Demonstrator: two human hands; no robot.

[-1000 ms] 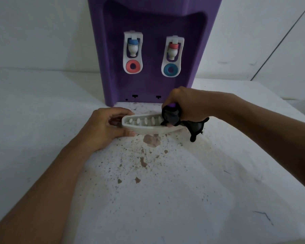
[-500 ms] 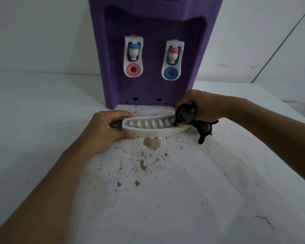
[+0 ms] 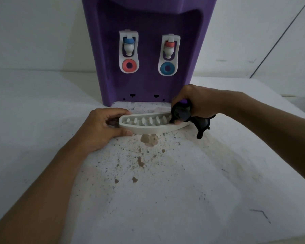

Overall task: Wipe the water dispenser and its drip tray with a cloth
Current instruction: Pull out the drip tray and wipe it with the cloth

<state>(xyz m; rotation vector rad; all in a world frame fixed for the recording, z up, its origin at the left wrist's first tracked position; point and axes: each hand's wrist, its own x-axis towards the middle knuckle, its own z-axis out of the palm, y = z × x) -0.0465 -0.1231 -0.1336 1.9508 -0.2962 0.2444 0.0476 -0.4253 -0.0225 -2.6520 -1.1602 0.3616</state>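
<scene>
1. The left hand [image 3: 102, 127] gripped the left end of the drip tray [image 3: 148, 126], thumb along the near wall and fingers curled over the far rim, pinning it to the white surface [image 3: 165, 199].
2. The right hand [image 3: 199, 103] was closed around a bunched dark cloth [image 3: 180, 113], pressing it onto the tray's right end, with a loose tail of cloth hanging off just beyond the tip.
3. The tray lay detached, just in front of the purple water dispenser [image 3: 148, 50], its long axis running left to right between the two hands, and the right tip tilted slightly away.
4. My read: the slotted top between the hands was the unwiped stretch, so the cloth hand, already touching it, would need to travel leftward along that axis toward the bracing hand.
5. Brown stains and specks [image 3: 149, 140] sat on the surface just in front of the tray.
</scene>
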